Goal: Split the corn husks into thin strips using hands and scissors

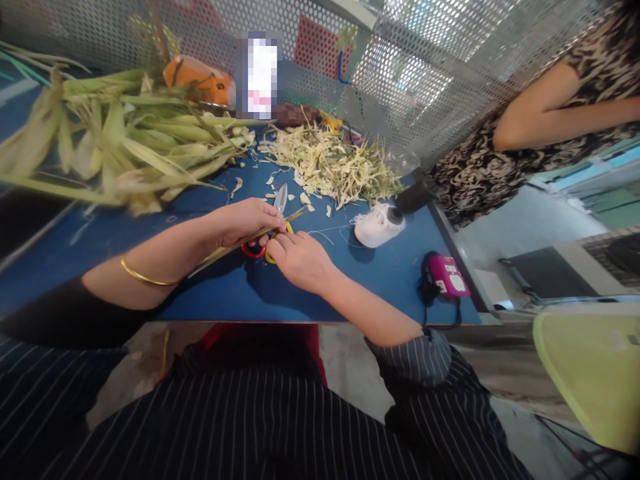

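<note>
My left hand [253, 223] is closed around a thin bundle of dry corn husk strips [220, 253]. One end pokes out past the fingertips; the other trails back under my wrist. Against it, my right hand [303, 261] has its fingers pinched together, and what they grip is hidden. A fine white thread runs from a white thread spool [377, 227] on the right towards my right hand. Scissors [281, 198] with red and yellow handles lie on the blue table [320, 300], partly covered by my hands, blades pointing away.
Long corn husks [150, 140] are heaped at the left, and shredded husk pieces [335, 163] are piled at the back. A magenta box [449, 275] with a black cord sits near the right edge. Beyond a perforated metal screen [415, 60], another person's arm [545, 117] shows.
</note>
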{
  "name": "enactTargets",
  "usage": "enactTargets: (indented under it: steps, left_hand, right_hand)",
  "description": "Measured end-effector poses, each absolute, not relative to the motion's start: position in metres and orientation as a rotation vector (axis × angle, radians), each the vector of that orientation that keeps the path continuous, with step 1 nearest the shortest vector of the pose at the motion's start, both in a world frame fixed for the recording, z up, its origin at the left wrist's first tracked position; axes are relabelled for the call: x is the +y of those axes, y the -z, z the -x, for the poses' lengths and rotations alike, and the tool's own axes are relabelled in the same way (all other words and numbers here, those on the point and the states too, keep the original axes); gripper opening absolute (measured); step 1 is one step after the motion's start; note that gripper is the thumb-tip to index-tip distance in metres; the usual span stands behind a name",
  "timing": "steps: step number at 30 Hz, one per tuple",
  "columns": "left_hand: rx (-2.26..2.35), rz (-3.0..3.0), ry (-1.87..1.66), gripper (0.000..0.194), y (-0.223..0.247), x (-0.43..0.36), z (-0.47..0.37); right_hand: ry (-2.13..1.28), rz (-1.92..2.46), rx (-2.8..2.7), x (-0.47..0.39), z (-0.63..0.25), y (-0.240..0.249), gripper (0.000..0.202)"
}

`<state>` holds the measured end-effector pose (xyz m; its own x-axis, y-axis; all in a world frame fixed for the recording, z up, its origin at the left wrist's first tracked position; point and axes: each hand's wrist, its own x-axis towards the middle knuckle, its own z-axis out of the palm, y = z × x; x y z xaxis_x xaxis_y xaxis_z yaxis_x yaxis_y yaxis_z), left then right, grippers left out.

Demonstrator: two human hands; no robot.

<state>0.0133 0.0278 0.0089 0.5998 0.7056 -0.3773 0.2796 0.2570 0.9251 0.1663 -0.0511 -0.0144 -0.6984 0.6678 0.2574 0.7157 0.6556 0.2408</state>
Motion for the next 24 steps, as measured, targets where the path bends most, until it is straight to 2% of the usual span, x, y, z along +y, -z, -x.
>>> enactTargets:
  steps: [9,19,22,24]
  left_hand:
    - [0.792,-0.962,-0.156,0.012,-0.003,0.035,-0.012]
    - [0.769,-0.86,-0.187,0.02,-0.011,0.028,-0.015]
    - [0.827,-0.941,-0.32,0.019,-0.01,0.03,-0.014]
    - [0.912,-1.062,-0.409,0.017,-0.009,0.032,-0.014]
  right_hand:
    - [0.53,0.982,-2.727,-0.056,-0.164,0.016,0.032]
    - [0.487,1.043,-2.765,-0.065,-0.171,0.021,0.032]
    - [0.357,1.165,-2.683,-0.072,-0.183,0.011,0.029]
    - [0.383,1.476,-2.368,-0.075,-0.203,-0.004,0.026]
